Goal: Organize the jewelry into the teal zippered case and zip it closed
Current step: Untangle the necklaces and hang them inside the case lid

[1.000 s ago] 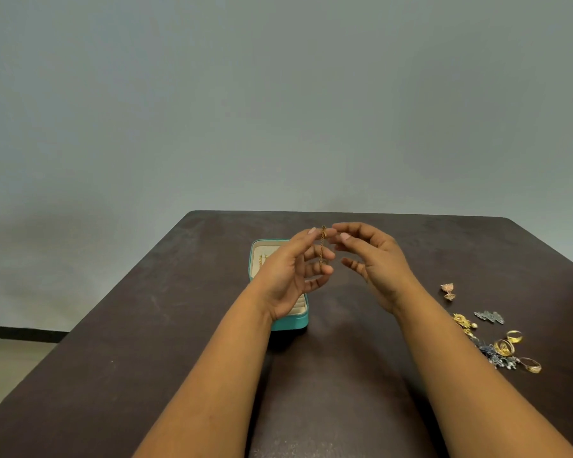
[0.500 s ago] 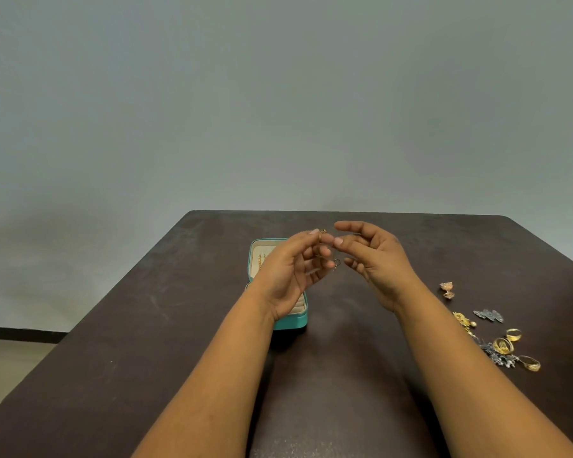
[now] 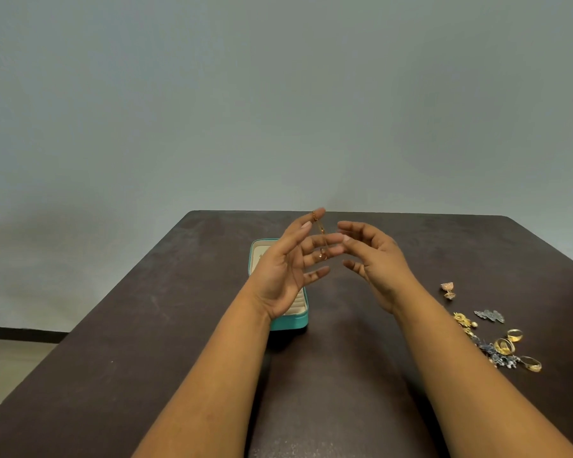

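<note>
Table [image 3: 146,375] dark, matte, carries everything. Case [image 3: 291,320] teal, open, upright near table centre, mostly hidden behind left wrist; cream ridged lining shows at its near end. Rigid box, light by the look; likely needs steadying by a side wall when zipped. Left hand [image 3: 285,269] raised above case, palm up, fingers spread; a thin gold chain [image 3: 321,230] hangs from the index fingertip, small ring-like end dangling by the middle fingers. Right hand [image 3: 374,259] just beside, fingers loosely curved toward chain; whether they touch it, cannot tell. Chain limp, slippery, tangle-prone: best pinched at both ends and lowered in straight. Loose pile [image 3: 497,342] of rings and brooches at right, well apart from case; small, hard, pinch singly.
</note>
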